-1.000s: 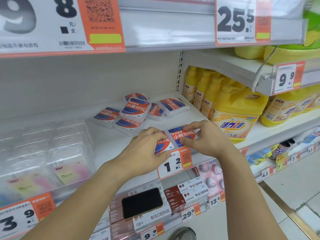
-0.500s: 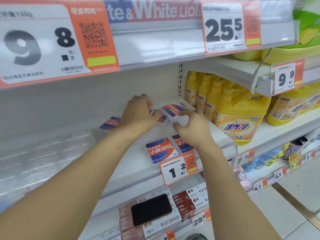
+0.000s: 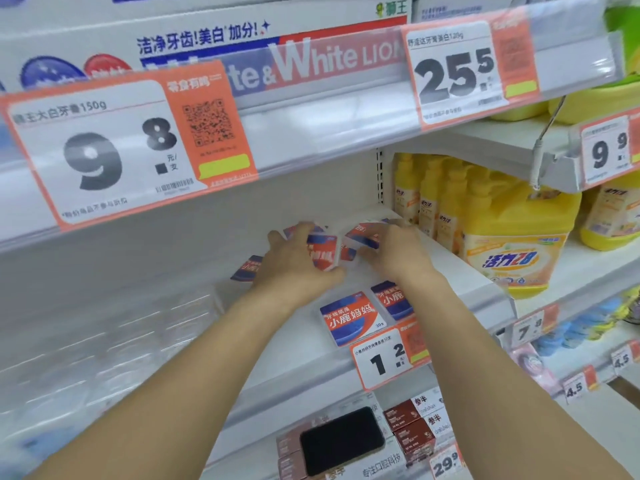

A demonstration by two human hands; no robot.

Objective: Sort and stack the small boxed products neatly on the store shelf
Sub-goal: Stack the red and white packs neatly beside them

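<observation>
Boxes, small red-and-blue ones, are sitting in two groups on the white shelf (image 3: 460, 271): two front boxes (image 3: 349, 318) are lying flat side by side just behind the "1.2" price tag (image 3: 389, 358), and the rear boxes (image 3: 360, 237) are lying jumbled deeper in. Left hand (image 3: 294, 268) is closing around an upright box (image 3: 323, 252), while right hand (image 3: 394, 252) is gripping another rear box, blurred. Yellow detergent jugs (image 3: 516, 251) are standing to the right; a black phone (image 3: 341, 439) is resting on the shelf below.
</observation>
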